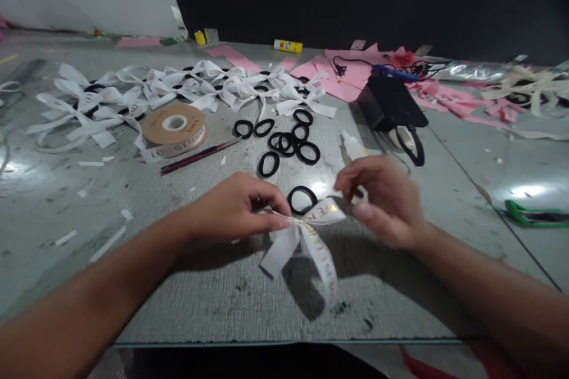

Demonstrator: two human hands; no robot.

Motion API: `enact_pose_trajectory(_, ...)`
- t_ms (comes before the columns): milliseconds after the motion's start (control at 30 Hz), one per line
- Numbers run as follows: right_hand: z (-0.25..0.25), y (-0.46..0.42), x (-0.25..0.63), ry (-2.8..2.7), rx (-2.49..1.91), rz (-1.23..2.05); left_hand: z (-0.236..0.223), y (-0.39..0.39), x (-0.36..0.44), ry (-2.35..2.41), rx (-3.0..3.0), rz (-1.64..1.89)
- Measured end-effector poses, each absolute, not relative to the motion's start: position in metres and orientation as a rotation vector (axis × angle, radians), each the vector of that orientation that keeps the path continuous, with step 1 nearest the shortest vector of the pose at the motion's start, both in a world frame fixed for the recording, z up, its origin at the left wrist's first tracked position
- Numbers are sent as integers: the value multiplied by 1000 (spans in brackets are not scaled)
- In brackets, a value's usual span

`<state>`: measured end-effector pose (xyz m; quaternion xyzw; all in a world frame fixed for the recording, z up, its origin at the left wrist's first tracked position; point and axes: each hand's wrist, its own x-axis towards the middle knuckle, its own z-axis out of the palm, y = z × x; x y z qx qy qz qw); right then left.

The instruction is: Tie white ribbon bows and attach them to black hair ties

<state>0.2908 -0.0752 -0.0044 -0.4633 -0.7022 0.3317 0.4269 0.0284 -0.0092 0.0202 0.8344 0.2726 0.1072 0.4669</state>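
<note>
My left hand (237, 207) pinches the middle of a white ribbon bow (306, 237) with gold lettering, whose two tails hang down toward me. My right hand (384, 198) is curled, its fingertips pinching the bow's right loop. A black hair tie (302, 199) lies on the grey tabletop (213, 296) just behind the bow, partly hidden by the fingers. Whether the tie is joined to the bow I cannot tell.
Several loose black hair ties (288, 142) lie in the middle. A ribbon spool (174, 125) and a dark red pen-like tool (200, 156) sit left of them. Finished white bows (178, 92) fill the back left. A black box (389, 103), pink paper scraps (342, 74), green-handled scissors (536, 213) lie right.
</note>
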Motion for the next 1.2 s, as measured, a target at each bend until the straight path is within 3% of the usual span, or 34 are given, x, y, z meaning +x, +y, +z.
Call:
enact_pose_trajectory(267, -3, -68, 282, -1891, -1282, 902, 2, -20, 48, 935, 1988, 486)
enact_pose_trajectory(1200, -14, -62, 286, -2194, -1059, 648, -2, -16, 50, 895, 2241, 432)
